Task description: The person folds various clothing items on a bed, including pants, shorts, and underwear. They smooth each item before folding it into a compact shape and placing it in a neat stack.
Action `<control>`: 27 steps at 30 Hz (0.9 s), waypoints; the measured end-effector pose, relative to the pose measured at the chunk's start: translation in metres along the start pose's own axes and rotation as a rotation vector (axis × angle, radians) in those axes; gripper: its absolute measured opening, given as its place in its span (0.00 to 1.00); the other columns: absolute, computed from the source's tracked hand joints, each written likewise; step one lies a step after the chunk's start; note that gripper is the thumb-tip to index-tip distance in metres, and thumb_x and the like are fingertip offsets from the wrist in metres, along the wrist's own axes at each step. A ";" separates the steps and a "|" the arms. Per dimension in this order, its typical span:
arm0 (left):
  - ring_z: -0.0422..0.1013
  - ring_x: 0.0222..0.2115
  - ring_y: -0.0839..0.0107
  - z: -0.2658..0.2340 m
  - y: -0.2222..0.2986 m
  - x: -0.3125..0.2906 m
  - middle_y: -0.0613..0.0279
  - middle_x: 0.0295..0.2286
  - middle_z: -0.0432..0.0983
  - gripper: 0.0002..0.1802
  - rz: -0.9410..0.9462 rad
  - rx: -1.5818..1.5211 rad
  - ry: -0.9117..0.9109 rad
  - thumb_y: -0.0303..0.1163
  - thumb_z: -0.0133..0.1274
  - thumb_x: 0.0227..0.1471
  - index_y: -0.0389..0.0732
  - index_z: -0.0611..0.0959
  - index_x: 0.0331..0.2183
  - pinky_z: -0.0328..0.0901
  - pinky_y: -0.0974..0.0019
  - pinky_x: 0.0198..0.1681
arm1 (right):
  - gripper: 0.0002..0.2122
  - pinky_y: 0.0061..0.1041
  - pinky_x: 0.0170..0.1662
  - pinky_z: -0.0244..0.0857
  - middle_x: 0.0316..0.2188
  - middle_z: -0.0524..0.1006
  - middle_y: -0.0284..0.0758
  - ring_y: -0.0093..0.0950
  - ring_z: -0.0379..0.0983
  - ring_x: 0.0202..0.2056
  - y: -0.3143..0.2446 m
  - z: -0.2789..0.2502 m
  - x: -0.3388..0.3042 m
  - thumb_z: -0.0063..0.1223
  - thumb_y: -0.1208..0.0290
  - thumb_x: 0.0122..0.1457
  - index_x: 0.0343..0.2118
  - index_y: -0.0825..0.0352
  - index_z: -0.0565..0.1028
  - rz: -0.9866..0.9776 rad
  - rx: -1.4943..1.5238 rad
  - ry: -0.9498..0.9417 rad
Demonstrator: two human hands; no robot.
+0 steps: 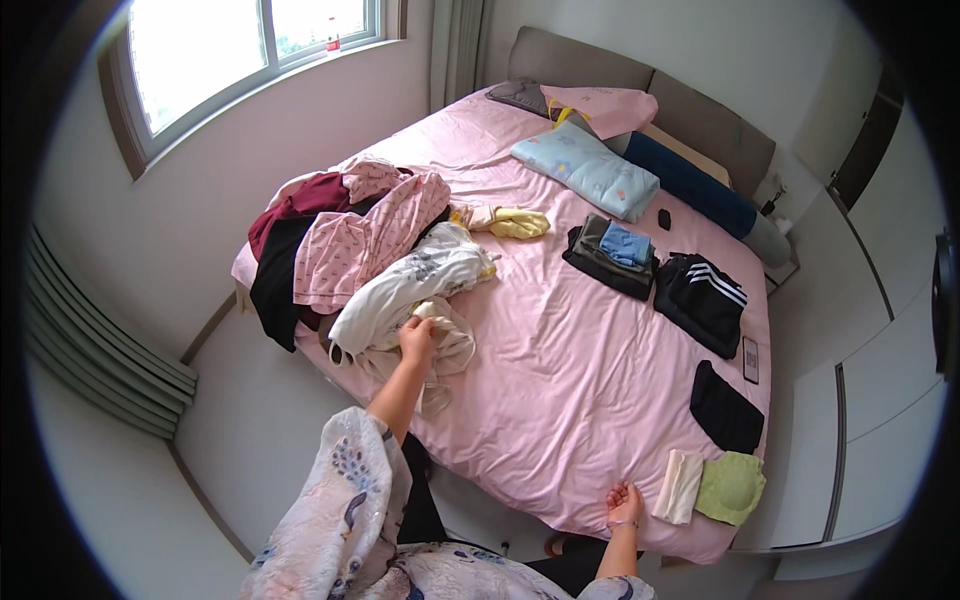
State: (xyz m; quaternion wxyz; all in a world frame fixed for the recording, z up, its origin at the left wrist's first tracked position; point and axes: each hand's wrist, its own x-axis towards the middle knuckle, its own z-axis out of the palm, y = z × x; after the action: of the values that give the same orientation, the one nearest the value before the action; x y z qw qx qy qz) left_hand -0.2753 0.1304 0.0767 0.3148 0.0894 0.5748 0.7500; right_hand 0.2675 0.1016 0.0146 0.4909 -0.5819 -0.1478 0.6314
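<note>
My left hand (417,340) reaches over the near left side of the bed, its fingers closed on a cream-coloured piece of clothing (436,313). The piece's exact kind is unclear. Against it lies a white printed garment (400,285), part of a loose heap with a pink patterned garment (365,245) and black and dark red clothes. My right hand (624,503) rests at the bed's near edge, palm up, fingers loosely curled and holding nothing. Just right of it lie a folded white cloth (679,486) and a light green bra (730,489).
Along the right of the pink-sheeted bed (540,370) lie a folded black garment (725,407), a phone (750,360), striped black clothing (702,305) and a folded stack (612,255). A light blue pillow (588,170) lies farther back. Yellow clothing (520,223) sits beside the heap.
</note>
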 end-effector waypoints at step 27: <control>0.69 0.18 0.77 0.001 -0.109 -0.225 0.63 0.23 0.72 0.15 -0.436 0.375 -0.732 0.31 0.52 0.48 0.40 0.72 0.40 0.61 0.76 0.16 | 0.11 0.23 0.29 0.68 0.28 0.75 0.37 0.26 0.73 0.28 0.047 0.082 -0.005 0.51 0.74 0.49 0.37 0.67 0.73 -1.059 -0.870 -0.055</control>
State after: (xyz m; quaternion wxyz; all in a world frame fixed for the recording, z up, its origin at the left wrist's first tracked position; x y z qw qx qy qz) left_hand -0.0580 0.0168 0.0283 0.6256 0.2806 0.5571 0.4686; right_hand 0.1736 0.1072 0.0047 0.4511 -0.5590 -0.6651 0.2039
